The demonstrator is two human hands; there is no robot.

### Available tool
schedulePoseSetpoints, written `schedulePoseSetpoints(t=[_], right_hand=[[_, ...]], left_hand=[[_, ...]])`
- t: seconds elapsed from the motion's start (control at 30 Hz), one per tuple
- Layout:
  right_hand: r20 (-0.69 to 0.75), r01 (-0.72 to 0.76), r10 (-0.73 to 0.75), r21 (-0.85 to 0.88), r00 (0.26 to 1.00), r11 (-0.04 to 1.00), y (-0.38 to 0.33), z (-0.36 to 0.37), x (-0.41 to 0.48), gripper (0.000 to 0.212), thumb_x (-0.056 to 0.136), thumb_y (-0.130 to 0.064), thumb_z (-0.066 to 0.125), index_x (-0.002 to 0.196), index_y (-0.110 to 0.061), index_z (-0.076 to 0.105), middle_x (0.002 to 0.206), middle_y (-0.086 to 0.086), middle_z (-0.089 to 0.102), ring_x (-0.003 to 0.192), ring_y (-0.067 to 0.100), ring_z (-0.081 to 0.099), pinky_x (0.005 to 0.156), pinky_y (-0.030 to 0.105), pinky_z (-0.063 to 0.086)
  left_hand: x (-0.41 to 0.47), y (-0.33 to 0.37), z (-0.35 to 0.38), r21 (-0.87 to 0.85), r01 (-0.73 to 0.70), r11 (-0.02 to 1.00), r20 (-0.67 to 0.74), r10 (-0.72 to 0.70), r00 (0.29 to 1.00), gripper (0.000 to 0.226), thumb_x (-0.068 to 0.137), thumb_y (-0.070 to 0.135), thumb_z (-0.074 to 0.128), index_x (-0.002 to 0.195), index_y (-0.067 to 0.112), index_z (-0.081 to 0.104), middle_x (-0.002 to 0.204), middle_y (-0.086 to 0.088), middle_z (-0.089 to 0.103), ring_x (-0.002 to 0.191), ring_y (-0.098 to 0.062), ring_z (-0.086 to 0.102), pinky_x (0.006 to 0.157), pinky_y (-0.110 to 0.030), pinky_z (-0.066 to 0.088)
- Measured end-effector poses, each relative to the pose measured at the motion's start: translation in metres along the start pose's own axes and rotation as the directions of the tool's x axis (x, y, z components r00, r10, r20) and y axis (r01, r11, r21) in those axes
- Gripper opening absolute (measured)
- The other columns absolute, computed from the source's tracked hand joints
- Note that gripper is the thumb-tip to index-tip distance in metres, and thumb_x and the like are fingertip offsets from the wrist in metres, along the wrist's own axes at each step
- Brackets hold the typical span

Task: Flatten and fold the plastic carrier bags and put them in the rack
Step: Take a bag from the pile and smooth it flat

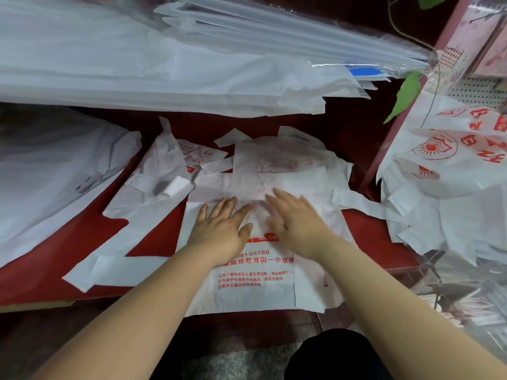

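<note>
In the head view, your left hand (219, 229) and your right hand (296, 226) both lie palm down on the carrier bag (255, 292). The fingers are straight and spread, pressing the film and grasping nothing. Your right hand is blurred, so its fingertips are hard to make out.

The bag is thin, white, creased plastic with red printed lines of text. It lies in front of you on the smooth dark red tabletop (68, 259), with its near edge hanging just over the table's front. Its upper part is folded across under your fingers.

Behind it, more loose bags (277, 160) lie rumpled and overlapping, their long strap handles splayed out flat to the left.

On your right, a slumped pile of bags (444, 160) with bold red print leans beside a red post (397, 133). A green leaf (406, 97) hangs by the post.

Above, a thick stack of flat white and clear sheets (137, 64) juts out over the table.
</note>
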State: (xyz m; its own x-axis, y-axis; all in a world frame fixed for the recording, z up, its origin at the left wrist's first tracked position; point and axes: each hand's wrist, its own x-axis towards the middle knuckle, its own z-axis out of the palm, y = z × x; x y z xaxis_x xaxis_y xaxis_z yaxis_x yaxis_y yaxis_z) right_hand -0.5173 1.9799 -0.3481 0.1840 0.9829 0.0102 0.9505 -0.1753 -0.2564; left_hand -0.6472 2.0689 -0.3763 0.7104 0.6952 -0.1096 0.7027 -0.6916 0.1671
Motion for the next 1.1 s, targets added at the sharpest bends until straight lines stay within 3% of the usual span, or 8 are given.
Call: schedulePoseSetpoints(t=[0.1,0.37,0.5,0.57,0.67,0.77,0.93,1.1], right_hand=[[0.128,0.014,-0.011,-0.027,0.992,1.0,-0.019,0.014,0.011,0.05,0.1,-0.036,0.021,0.147,-0.021,0.013,0.156,0.0,0.006,0.142,0.015,0.004,0.114,0.034,-0.001],[0.138,-0.081,0.099,-0.13,0.985,0.988,0.035,0.01,-0.001,0.055,0.098,-0.046,0.019,0.147,-0.023,0.009,0.156,-0.004,0.001,0.143,0.011,-0.002,0.113,0.029,-0.006],[0.081,-0.116,0.145,-0.284,0.986,0.952,0.068,-0.001,-0.003,0.062,0.09,-0.047,0.003,0.147,-0.026,0.009,0.156,-0.005,0.005,0.143,0.013,0.0,0.113,0.031,-0.005],[-0.01,-0.111,0.114,-0.309,0.993,0.944,0.076,-0.004,-0.004,0.056,0.094,-0.042,0.012,0.146,-0.023,0.018,0.155,-0.002,0.014,0.143,0.016,0.006,0.114,0.032,-0.002],[-0.221,-0.065,0.043,-0.093,0.974,0.994,0.074,-0.006,-0.009,0.043,0.094,-0.014,0.045,0.137,-0.015,0.041,0.147,0.004,0.034,0.139,0.021,0.024,0.113,0.028,0.007],[-0.268,-0.029,0.073,0.165,0.961,0.986,0.066,-0.011,-0.025,0.036,0.09,0.0,0.047,0.123,-0.011,0.057,0.137,0.003,0.047,0.13,0.017,0.04,0.103,0.013,0.016],[-0.116,0.042,-0.029,0.119,0.993,0.992,0.061,-0.008,-0.043,0.035,0.094,-0.01,0.045,0.128,-0.014,0.052,0.141,-0.001,0.043,0.131,0.012,0.037,0.1,0.01,0.015],[-0.082,0.09,-0.085,0.069,0.993,0.994,0.05,-0.005,-0.037,0.039,0.097,-0.016,0.041,0.135,-0.017,0.043,0.146,0.001,0.035,0.137,0.012,0.025,0.105,0.012,0.008]], left_hand=[[0.0,0.0,-0.001,0.006,0.0,1.0,0.006,0.0,1.0,0.05,0.099,0.035,0.013,0.147,0.029,0.001,0.156,0.001,-0.009,0.142,-0.014,-0.011,0.113,-0.038,-0.008],[0.001,-0.001,-0.001,-0.026,-0.003,1.0,0.006,0.003,1.0,0.051,0.099,0.029,0.015,0.146,0.031,-0.006,0.155,0.002,-0.011,0.142,-0.013,-0.013,0.113,-0.037,-0.01],[0.002,-0.001,0.0,-0.011,0.003,1.0,0.001,-0.003,1.0,0.052,0.099,0.031,0.014,0.147,0.029,-0.006,0.155,0.001,-0.012,0.142,-0.014,-0.013,0.113,-0.037,-0.009],[0.001,-0.001,0.0,-0.009,0.008,1.0,0.004,-0.008,1.0,0.052,0.099,0.032,0.015,0.147,0.029,-0.005,0.155,0.001,-0.012,0.142,-0.014,-0.013,0.113,-0.037,-0.009],[0.001,0.0,-0.001,-0.036,0.004,0.999,-0.004,-0.004,1.0,0.053,0.098,0.033,0.02,0.147,0.031,-0.002,0.156,0.003,-0.01,0.142,-0.013,-0.012,0.113,-0.036,-0.009],[0.0,-0.001,-0.005,-0.116,-0.005,0.993,-0.026,0.002,1.0,0.054,0.097,0.029,0.029,0.146,0.034,0.008,0.156,0.006,-0.005,0.142,-0.012,-0.009,0.113,-0.036,-0.008],[-0.001,0.015,-0.013,-0.086,-0.138,0.987,-0.038,0.136,0.99,0.047,0.1,0.027,0.023,0.146,0.03,0.014,0.156,0.008,0.001,0.142,-0.009,-0.003,0.113,-0.031,-0.009],[0.004,0.028,-0.003,-0.029,-0.148,0.989,0.092,0.15,0.984,0.053,0.1,0.038,0.015,0.147,0.023,-0.006,0.155,0.005,-0.013,0.141,-0.008,-0.014,0.112,-0.029,-0.012]])
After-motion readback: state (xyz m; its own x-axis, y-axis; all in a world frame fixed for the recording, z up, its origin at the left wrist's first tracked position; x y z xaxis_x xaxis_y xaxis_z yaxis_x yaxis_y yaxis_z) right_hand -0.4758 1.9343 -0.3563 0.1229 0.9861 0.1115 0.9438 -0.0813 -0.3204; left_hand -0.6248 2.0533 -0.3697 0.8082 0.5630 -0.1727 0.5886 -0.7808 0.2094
